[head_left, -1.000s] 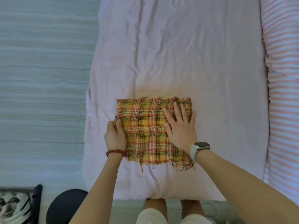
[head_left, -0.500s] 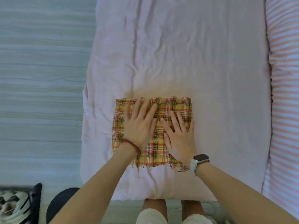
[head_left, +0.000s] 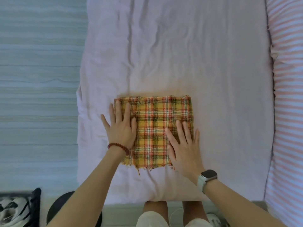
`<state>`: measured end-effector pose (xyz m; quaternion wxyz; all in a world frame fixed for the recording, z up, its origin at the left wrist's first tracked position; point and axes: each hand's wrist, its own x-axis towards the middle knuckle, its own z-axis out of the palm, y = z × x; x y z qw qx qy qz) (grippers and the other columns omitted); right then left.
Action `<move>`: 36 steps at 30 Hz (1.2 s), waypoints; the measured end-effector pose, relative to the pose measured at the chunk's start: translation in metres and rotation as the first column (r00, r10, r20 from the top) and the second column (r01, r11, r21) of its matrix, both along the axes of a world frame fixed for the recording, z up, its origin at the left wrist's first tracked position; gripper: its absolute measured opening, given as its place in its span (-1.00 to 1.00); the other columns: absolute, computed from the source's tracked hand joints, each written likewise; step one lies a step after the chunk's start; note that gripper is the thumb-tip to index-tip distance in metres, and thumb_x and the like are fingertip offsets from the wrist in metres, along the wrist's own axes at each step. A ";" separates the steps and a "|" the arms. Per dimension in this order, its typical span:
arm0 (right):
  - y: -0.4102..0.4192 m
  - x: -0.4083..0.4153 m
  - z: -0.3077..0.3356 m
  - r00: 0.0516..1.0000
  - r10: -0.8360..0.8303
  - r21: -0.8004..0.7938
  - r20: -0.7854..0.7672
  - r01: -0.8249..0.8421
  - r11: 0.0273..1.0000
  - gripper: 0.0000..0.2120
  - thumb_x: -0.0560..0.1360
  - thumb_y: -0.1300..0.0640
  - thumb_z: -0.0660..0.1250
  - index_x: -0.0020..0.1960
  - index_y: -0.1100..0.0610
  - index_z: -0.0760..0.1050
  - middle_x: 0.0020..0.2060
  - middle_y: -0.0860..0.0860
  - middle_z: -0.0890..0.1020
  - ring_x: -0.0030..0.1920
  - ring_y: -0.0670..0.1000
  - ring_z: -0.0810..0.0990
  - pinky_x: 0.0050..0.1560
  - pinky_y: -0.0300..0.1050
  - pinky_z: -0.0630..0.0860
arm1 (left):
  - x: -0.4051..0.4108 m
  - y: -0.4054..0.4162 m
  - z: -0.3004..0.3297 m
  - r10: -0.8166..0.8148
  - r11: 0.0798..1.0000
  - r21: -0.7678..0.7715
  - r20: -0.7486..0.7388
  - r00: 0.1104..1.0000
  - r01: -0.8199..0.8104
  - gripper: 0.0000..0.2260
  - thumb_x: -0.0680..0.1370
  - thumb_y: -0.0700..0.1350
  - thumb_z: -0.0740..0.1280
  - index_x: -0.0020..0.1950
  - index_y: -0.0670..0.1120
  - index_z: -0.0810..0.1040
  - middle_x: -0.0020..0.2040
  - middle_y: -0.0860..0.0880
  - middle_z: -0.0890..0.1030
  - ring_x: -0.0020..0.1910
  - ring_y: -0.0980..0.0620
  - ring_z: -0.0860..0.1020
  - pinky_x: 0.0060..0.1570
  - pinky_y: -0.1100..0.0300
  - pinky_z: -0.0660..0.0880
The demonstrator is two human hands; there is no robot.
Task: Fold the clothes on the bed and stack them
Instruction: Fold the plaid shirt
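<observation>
A folded yellow-and-orange plaid cloth (head_left: 154, 126) lies flat on the pale pink bed (head_left: 180, 54), near its front edge, with a frayed hem toward me. My left hand (head_left: 120, 128), with a red bead bracelet, rests flat and spread over the cloth's left edge, partly on the sheet. My right hand (head_left: 184, 148), with a watch on the wrist, presses flat on the cloth's lower right corner. Neither hand grips the fabric.
A pink-and-white striped duvet (head_left: 288, 95) runs along the bed's right side. Pale wooden floor (head_left: 37, 79) lies to the left. A dark round object (head_left: 60, 208) and a black-and-white bag (head_left: 16, 208) sit at the lower left.
My left hand went from the cloth's left edge onto its middle, then slid back out to the left edge. My right hand shifted slightly toward the lower right corner.
</observation>
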<state>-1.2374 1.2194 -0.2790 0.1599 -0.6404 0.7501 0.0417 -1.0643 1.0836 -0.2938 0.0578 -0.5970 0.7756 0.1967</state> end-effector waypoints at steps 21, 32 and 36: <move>-0.024 -0.035 0.006 0.368 -0.660 0.372 0.655 0.603 0.706 -0.42 0.54 -0.06 0.22 0.48 -0.02 0.08 0.36 -0.07 0.34 0.36 0.02 0.35 0.33 0.01 0.34 | 0.030 0.005 -0.011 0.706 0.678 0.606 -0.380 0.598 -0.415 -0.43 0.48 0.12 0.34 0.43 0.01 0.25 0.19 0.06 0.49 0.16 -0.01 0.51 0.17 0.00 0.46; -0.018 -0.048 0.011 0.263 -0.591 0.350 0.763 0.602 0.718 -0.49 0.54 -0.05 0.23 0.45 -0.11 0.17 0.27 -0.14 0.44 0.23 -0.08 0.47 0.21 0.00 0.46 | 0.000 0.022 -0.002 0.701 0.702 0.565 -0.446 0.556 -0.433 -0.36 0.51 0.05 0.34 0.49 -0.03 0.13 0.33 -0.02 0.44 0.25 -0.05 0.46 0.25 -0.03 0.41; -0.003 -0.058 0.028 0.266 -0.572 0.336 0.776 0.593 0.732 -0.49 0.55 -0.03 0.21 0.46 -0.09 0.16 0.30 -0.08 0.43 0.26 -0.02 0.46 0.23 0.09 0.47 | -0.005 0.046 0.021 0.738 0.673 0.578 -0.483 0.471 -0.461 -0.43 0.50 0.00 0.36 0.45 -0.06 0.22 0.26 -0.01 0.48 0.23 -0.04 0.47 0.24 -0.03 0.42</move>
